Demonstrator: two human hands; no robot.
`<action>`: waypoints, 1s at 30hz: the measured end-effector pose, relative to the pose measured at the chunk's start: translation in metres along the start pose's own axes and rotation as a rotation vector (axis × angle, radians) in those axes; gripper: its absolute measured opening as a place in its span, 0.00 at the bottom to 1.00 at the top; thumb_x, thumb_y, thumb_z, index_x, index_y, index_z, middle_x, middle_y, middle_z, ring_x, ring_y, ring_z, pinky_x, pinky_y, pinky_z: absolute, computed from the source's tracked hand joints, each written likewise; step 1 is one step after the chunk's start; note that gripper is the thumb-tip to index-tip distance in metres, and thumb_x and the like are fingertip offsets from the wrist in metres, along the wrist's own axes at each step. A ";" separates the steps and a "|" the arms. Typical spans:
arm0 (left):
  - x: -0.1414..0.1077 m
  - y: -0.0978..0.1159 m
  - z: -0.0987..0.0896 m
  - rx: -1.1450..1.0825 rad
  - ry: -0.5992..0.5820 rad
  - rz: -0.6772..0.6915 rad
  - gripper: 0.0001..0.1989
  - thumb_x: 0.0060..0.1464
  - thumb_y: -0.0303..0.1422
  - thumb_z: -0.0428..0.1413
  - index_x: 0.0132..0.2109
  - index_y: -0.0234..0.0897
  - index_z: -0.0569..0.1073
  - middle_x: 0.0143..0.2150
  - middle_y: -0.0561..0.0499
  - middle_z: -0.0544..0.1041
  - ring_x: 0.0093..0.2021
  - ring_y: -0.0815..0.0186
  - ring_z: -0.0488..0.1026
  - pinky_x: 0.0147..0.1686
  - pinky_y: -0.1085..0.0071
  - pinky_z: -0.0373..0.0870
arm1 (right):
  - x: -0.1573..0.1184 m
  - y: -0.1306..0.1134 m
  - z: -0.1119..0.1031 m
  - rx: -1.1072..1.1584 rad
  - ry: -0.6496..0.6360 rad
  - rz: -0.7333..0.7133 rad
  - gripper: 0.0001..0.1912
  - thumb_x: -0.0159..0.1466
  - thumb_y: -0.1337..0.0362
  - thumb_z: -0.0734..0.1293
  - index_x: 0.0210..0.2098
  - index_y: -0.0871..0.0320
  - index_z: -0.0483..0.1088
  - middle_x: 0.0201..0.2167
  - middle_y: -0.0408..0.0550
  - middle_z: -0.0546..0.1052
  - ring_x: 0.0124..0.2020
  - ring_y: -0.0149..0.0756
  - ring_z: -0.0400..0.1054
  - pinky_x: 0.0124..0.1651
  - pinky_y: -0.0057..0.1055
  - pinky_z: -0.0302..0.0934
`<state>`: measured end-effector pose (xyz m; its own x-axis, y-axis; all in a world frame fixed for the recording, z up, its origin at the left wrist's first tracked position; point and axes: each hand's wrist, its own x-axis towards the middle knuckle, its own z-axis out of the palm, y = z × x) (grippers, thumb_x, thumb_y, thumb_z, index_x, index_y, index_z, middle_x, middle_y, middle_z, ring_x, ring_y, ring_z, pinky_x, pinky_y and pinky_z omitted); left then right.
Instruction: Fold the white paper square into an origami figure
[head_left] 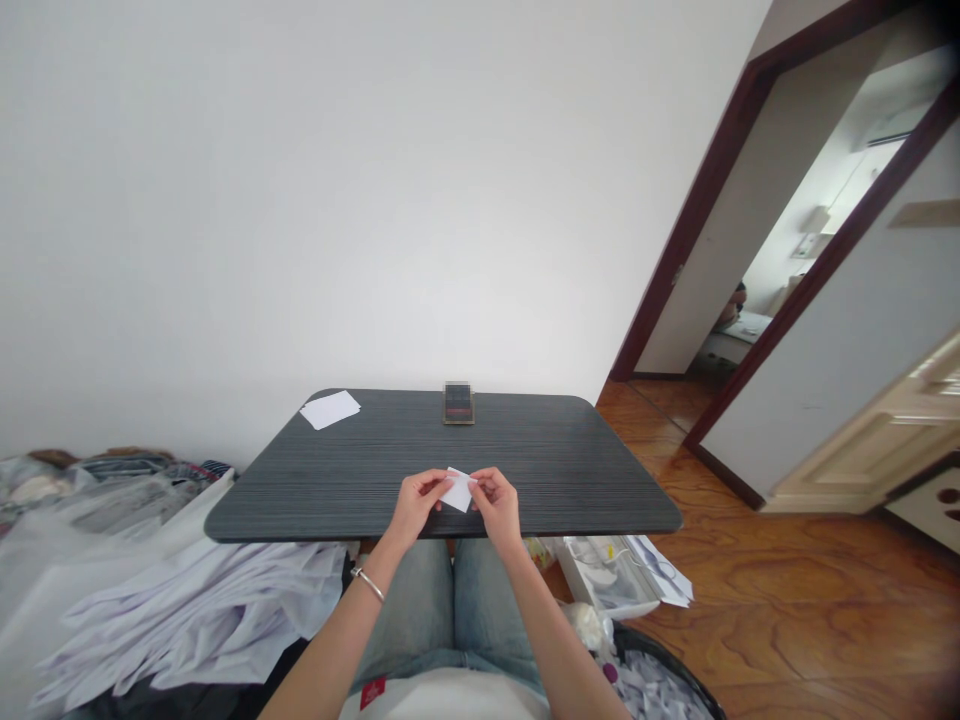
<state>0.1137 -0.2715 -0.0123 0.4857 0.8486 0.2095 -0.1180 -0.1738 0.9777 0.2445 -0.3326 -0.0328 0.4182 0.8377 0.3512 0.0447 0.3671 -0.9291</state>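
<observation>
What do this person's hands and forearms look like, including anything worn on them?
The left hand and right hand are both ungloved, and no sleeve shows on either forearm. A thin, silver-coloured bangle circles the left forearm near the wrist; the right wrist has none. Nail details are too small to tell.

White wall behind a dark table; wood floor, dark-red door frame at right.

Sm. wht paper, cornerwise, btwn L hand & R hand.
</observation>
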 end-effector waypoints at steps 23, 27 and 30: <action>0.000 -0.004 -0.001 0.044 -0.003 0.036 0.13 0.46 0.36 0.57 0.37 0.30 0.75 0.27 0.49 0.75 0.24 0.69 0.68 0.23 0.76 0.63 | 0.006 0.002 -0.002 0.175 -0.067 0.133 0.08 0.50 0.61 0.70 0.26 0.59 0.70 0.20 0.42 0.74 0.22 0.31 0.66 0.26 0.27 0.60; 0.001 -0.007 -0.002 0.038 0.038 0.047 0.14 0.47 0.36 0.56 0.38 0.30 0.75 0.29 0.47 0.76 0.25 0.68 0.68 0.23 0.76 0.63 | 0.006 0.001 -0.001 0.185 -0.051 0.154 0.09 0.50 0.60 0.70 0.27 0.59 0.72 0.24 0.45 0.76 0.25 0.34 0.69 0.29 0.30 0.65; 0.002 -0.009 -0.002 0.030 0.062 0.046 0.14 0.46 0.36 0.57 0.37 0.30 0.75 0.29 0.47 0.76 0.26 0.67 0.69 0.23 0.75 0.64 | 0.006 0.001 -0.001 0.192 -0.030 0.160 0.09 0.50 0.60 0.69 0.28 0.59 0.73 0.24 0.45 0.76 0.26 0.35 0.70 0.31 0.32 0.66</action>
<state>0.1142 -0.2676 -0.0203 0.4258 0.8685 0.2538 -0.1123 -0.2276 0.9672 0.2481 -0.3274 -0.0320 0.3788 0.9020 0.2071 -0.1943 0.2963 -0.9351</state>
